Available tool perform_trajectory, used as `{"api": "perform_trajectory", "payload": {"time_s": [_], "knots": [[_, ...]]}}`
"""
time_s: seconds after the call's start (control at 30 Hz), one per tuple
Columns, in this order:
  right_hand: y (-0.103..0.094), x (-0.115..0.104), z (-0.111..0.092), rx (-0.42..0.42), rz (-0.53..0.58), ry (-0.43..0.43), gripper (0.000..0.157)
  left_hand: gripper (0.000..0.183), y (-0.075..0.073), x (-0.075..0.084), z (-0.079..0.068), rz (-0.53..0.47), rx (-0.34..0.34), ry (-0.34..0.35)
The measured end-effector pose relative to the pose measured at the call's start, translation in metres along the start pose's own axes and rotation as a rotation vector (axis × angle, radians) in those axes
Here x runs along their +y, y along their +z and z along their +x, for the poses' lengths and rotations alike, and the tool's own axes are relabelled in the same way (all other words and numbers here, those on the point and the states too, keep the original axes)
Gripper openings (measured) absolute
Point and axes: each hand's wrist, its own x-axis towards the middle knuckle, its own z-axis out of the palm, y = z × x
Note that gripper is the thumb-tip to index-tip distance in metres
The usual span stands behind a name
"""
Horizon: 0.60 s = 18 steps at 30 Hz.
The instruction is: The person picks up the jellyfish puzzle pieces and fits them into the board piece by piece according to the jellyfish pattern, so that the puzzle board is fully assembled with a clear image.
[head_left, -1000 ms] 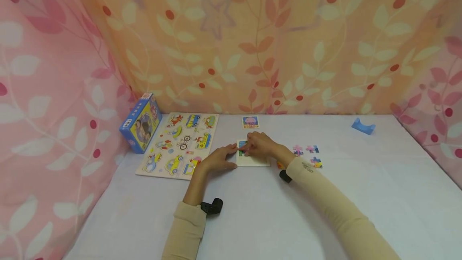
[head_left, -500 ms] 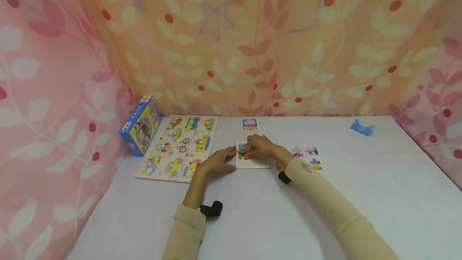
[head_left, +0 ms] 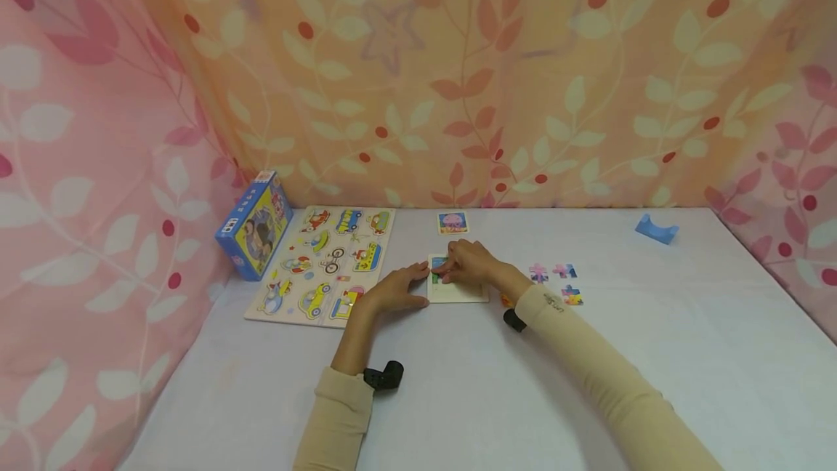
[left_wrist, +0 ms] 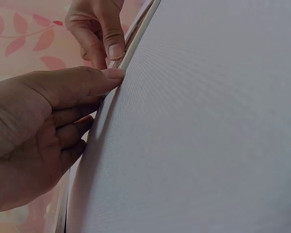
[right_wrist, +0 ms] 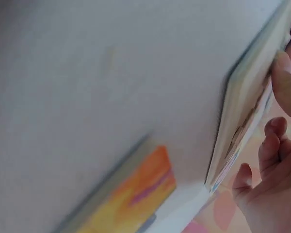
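A small pale puzzle board [head_left: 461, 296] lies mid-table, a blue-green puzzle piece [head_left: 437, 278] showing in its far left corner. My left hand [head_left: 394, 291] rests along the board's left side, thumb at the near corner and fingertips towards the far one. In the left wrist view, its thumb [left_wrist: 114, 74] touches the board's edge. My right hand [head_left: 472, 262] reaches over the board and covers much of it. Its index fingertip presses at the blue-green piece, thumb close by. In the right wrist view, the board [right_wrist: 230, 116] appears edge-on beside the right hand's bent fingers.
Loose jigsaw pieces lie right of the board, including a pink one [head_left: 538, 272], a yellow-blue one [head_left: 572, 296] and an orange one [right_wrist: 140, 187]. Behind are a jellyfish picture card [head_left: 453, 222] and blue stand [head_left: 656, 229]. Left: a vehicle puzzle board [head_left: 320, 275] and blue box [head_left: 255, 227].
Both hands keep their places at the board, the right index fingertip still pressing in its far left corner. The head view shifts only slightly.
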Motion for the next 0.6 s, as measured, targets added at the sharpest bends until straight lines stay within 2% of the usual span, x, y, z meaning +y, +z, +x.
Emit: {"api": "perform_trajectory", "payload": {"time_s": [0.1, 0.2, 0.33, 0.43, 0.6], "knots": [[-0.003, 0.009, 0.0, 0.031, 0.142, -0.005, 0.028, 0.065, -0.001, -0.001, 0.001, 0.007, -0.003, -0.005], [-0.007, 0.019, -0.006, 0.046, 0.219, -0.007, 0.026, 0.066, 0.0, -0.001, 0.001, 0.007, -0.005, -0.013], [-0.015, 0.026, -0.014, 0.064, 0.176, -0.002, 0.027, 0.068, 0.0, -0.001, 0.003, -0.006, 0.003, 0.001], [-0.022, 0.031, -0.025, 0.112, 0.171, 0.023, 0.027, 0.068, 0.002, -0.001, 0.005, -0.016, -0.006, 0.034], [-0.041, 0.055, -0.053, 0.206, 0.158, 0.143, 0.029, 0.066, 0.004, -0.002, 0.004, -0.029, -0.02, 0.043]]}}
